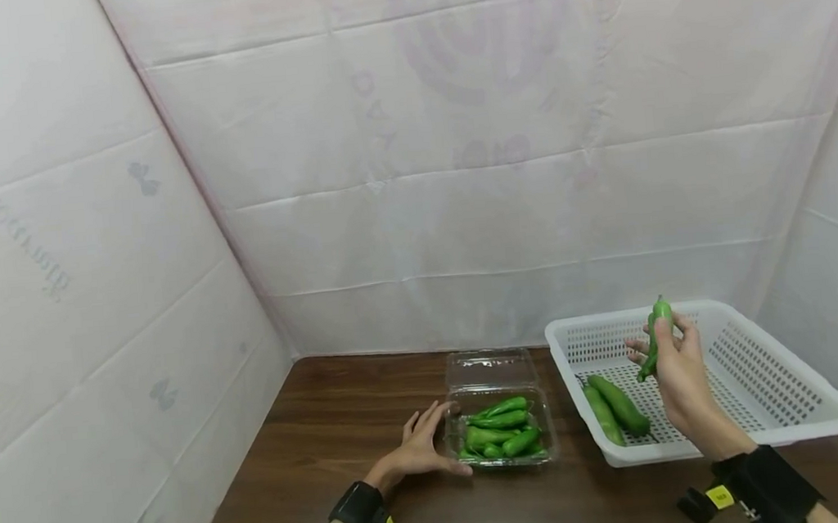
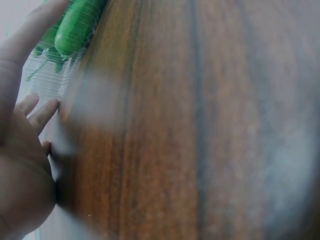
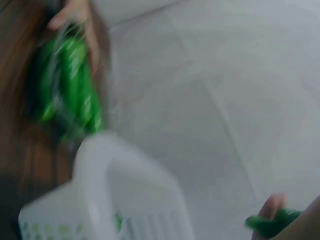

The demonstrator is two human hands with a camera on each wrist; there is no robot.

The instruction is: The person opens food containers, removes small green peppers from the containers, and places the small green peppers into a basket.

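Note:
My right hand (image 1: 682, 368) holds green peppers (image 1: 661, 312) above the white basket, pinched between thumb and fingers; at least two show in the head view. In the right wrist view only a blurred bit of pepper (image 3: 275, 222) appears by the fingertips. At the left side of a clear plastic box (image 1: 551, 440), my left hand (image 1: 419, 450) has its fingers spread, thumb near the front corner. Several green peppers (image 1: 501, 421) lie in the box, whose lid (image 1: 490, 371) stands folded back behind it. In the left wrist view the fingers (image 2: 44, 116) are right at the box's wall.
The white perforated basket (image 1: 802, 432) stands to the right on the brown wooden table (image 1: 348, 398). Larger green peppers (image 1: 618, 406) lie at its left inside. White sheeting (image 1: 461, 233) walls the table at the back and both sides.

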